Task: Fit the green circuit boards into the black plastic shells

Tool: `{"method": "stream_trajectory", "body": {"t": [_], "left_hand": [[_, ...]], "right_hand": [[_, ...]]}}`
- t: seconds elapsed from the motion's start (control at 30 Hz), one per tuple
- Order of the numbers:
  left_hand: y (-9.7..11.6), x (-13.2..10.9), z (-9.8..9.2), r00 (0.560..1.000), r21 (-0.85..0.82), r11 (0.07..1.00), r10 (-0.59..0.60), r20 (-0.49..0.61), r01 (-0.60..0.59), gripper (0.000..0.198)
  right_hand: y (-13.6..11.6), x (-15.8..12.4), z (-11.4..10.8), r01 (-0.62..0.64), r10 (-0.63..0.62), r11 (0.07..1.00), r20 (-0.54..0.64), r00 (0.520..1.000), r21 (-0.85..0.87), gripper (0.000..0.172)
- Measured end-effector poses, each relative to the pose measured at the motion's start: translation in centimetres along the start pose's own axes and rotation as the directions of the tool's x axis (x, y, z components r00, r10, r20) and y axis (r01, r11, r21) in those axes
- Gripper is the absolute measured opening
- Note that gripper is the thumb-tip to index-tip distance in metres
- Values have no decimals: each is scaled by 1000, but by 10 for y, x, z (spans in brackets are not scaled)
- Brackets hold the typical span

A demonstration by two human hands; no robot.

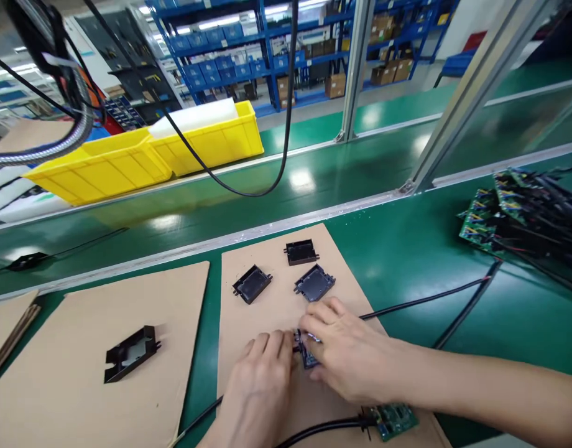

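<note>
A small black plastic case (309,359) with what looks like a circuit board inside lies between my hands on a cardboard sheet (239,323). My right hand (349,351) covers much of it, its fingers closed around the top and near side. At the case's left end my left hand (262,373) is curled over a black cable (202,413), which comes out again at the lower left; the fingertips are partly hidden. Three open black cases, a left one (252,284), a back one (301,251) and a near one (314,283), sit beyond my hands.
Below my right wrist lies a green circuit board (395,420) with a cable. Another black case (131,353) rests on the left cardboard (174,311). Wired boards (486,221) are heaped at right. Yellow bins (211,146) stand behind the metal rail; a black cable (286,124) hangs down.
</note>
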State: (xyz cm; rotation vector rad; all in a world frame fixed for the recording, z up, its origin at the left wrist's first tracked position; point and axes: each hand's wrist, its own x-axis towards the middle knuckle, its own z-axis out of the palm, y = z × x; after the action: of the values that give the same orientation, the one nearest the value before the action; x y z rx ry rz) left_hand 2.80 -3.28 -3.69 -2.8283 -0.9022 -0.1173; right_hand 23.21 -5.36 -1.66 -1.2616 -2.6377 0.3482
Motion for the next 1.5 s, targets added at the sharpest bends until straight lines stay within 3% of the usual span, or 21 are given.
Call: {"method": "stream_trajectory", "body": {"t": [0.1, 0.2, 0.43, 0.57, 0.73, 0.8, 0.9, 1.03, 1.27, 1.5], "left_hand": [[3, 4, -9, 996, -152, 984, 93, -1, -92, 35], [9, 9, -7, 958, -262, 926, 287, 14, -273, 40], [-1, 16, 12, 934, -369, 863, 355, -40, -344, 35], [-3, 21, 8, 936, -440, 830, 343, -82, -343, 23], [3, 21, 12, 946, -432, 842, 283, -157, -323, 24], [5, 18, 15, 951, -425, 851, 263, -165, -309, 25], [6, 15, 17, 956, -404, 866, 258, -143, -294, 26], [6, 15, 15, 951, -399, 864, 269, -152, -308, 28], [8, 19, 10, 961, -391, 878, 250, -120, -277, 31], [12, 23, 11, 946, -294, 901, 321, -43, -319, 49]], "right_hand": [[13, -25, -7, -140, 153, 982, -99, 983, 127, 40], [21, -38, -2, -211, 226, 956, -58, 972, 202, 66], [27, -25, 11, -210, 200, 943, 64, 978, 258, 51], [30, -27, 12, -200, 190, 932, 61, 980, 303, 55], [42, -44, 4, -191, 176, 915, 73, 982, 355, 68], [49, -53, -2, -221, 210, 906, 70, 975, 361, 56], [53, -59, -9, -262, 256, 906, 64, 965, 333, 19], [42, -49, -11, -220, 201, 930, 94, 975, 295, 20], [46, -23, -18, -163, 80, 954, 312, 947, 250, 20], [51, -14, -16, -126, 89, 987, 317, 944, 97, 19]]}}
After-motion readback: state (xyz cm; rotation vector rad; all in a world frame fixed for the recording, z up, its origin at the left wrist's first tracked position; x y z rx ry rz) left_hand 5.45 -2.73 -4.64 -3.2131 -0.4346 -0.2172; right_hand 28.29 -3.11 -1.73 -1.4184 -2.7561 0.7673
